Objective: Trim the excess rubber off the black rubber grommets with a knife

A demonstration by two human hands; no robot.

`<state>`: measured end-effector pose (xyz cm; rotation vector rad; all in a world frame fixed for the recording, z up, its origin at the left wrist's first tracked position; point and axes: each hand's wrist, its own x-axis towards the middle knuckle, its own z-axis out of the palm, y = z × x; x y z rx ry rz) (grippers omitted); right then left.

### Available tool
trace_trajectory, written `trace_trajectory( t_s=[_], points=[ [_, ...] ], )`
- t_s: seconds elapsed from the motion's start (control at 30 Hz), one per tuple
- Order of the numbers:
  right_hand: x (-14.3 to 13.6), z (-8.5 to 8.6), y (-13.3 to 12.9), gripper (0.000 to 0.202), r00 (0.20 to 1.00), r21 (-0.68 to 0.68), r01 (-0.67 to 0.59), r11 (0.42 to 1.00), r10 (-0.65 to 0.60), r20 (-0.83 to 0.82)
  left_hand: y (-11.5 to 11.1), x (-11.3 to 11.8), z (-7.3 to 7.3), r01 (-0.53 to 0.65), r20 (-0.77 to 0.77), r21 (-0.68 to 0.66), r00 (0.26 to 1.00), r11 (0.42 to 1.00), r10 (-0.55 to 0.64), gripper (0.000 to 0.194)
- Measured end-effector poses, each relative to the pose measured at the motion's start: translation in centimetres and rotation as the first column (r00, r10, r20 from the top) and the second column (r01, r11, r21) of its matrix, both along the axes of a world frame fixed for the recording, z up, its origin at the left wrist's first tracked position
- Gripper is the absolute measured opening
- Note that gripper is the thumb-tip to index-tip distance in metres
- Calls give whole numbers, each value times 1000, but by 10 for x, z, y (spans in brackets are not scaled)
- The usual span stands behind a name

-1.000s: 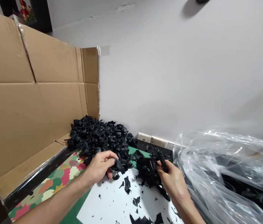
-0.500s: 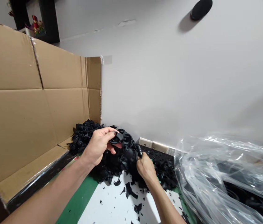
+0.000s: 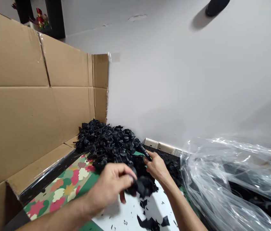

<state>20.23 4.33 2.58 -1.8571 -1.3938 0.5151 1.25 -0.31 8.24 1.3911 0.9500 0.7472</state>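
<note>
A large heap of black rubbery parts [image 3: 106,138] lies in the corner by the wall. My left hand [image 3: 113,184] pinches a black rubber part [image 3: 143,186], blurred by motion, above the white sheet [image 3: 116,211]. To its right, my right hand [image 3: 157,165] is closed round a dark, slim tool [image 3: 145,152] that points up and left at the heap's right edge. The tool's tip cannot be made out. Torn black scraps [image 3: 150,223] are scattered over the white sheet.
Tall cardboard [image 3: 25,112] stands at the left. Clear plastic wrapping [image 3: 212,173] bulges at the right. Sockets [image 3: 165,147] line the wall's base. A patterned, colourful surface [image 3: 65,186] shows at lower left, beside green. More black scraps [image 3: 174,170] lie right of my right hand.
My left hand has come down and nearer, away from the heap, with a black part in its fingers. My right hand still holds the tool. The view has shifted slightly.
</note>
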Motion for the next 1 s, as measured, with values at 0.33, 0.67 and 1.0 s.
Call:
trace_trajectory(
  t_s=[0.33, 0.67, 1.0],
  points=[
    [14, -3, -93, 41, 993, -117, 4, 993, -17, -116, -52, -36, -57, 391, -506, 352, 844, 851, -179, 41],
    [-36, -57, -148, 22, 987, 57, -146, 988, 150, -60, -11, -45, -51, 414, -597, 637, 798, 651, 77, 29],
    [-46, -59, -140, 27, 856, 0, -254, 967, 225, 466, 37, -32, -66, 530, -602, 798, 690, 285, 403, 34]
  ],
)
